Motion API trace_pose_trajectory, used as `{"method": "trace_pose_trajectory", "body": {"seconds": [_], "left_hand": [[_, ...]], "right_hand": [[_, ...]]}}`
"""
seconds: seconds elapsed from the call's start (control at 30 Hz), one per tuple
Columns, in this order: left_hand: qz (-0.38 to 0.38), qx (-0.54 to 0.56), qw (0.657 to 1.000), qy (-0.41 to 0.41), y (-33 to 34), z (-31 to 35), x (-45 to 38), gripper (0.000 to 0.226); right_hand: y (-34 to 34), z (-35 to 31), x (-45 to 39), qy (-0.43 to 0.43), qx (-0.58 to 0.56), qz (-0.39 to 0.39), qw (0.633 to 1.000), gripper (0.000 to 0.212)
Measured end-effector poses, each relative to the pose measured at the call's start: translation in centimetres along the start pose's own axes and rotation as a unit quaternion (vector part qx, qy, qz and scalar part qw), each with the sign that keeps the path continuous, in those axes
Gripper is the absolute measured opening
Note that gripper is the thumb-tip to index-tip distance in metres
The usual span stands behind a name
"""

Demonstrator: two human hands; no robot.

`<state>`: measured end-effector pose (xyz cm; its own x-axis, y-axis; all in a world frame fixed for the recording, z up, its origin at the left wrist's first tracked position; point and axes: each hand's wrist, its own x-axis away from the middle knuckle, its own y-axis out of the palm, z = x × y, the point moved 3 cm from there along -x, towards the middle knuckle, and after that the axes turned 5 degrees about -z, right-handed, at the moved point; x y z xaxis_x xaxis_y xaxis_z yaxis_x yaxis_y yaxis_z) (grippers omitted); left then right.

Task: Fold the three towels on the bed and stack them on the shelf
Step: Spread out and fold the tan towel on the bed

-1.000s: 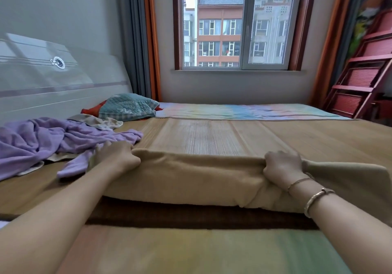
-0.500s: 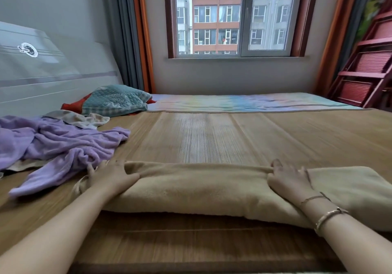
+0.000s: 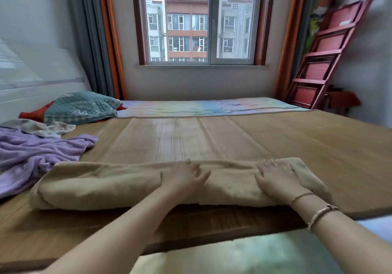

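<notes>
Beige towel (image 3: 118,185) folded (long strip), left hand (image 3: 183,177), right hand (image 3: 275,178) flat

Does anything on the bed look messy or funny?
Yes. The purple towel lies crumpled in a heap on the left of the bed mat, with a pale cream towel bunched behind it. The tan towel is folded long, but its ends look uneven. Both hands, left hand and right hand, rest flat on it.

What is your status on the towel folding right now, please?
Both hands flat: left hand, right hand, pressing the tan towel. Purple towel unfolded, left. Nothing blocking.
</notes>
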<state>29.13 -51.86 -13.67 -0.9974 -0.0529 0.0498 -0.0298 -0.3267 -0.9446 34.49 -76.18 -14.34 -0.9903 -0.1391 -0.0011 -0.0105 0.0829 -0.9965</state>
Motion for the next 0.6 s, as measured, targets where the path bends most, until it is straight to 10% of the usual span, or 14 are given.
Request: {"method": "trace_pose_trajectory", "body": {"seconds": [0.33, 0.47, 0.6], "left_hand": [[-0.071, -0.038, 0.996, -0.041, 3.0, 0.5, -0.1, 0.076], [-0.062, -0.038, 0.996, -0.048, 3.1, 0.8, 0.2, 0.075], [-0.064, -0.036, 0.996, -0.05, 2.7, 1.4, 0.5, 0.075]], "right_hand": [[0.1, 9.5, 2.4, 0.243, -0.307, 0.011, 0.92, 0.098], [-0.9, 9.5, 3.5, 0.194, -0.396, -0.045, 0.896, 0.074], [-2.4, 9.3, 5.3, 0.172, -0.611, -0.12, 0.764, 0.059]]}}
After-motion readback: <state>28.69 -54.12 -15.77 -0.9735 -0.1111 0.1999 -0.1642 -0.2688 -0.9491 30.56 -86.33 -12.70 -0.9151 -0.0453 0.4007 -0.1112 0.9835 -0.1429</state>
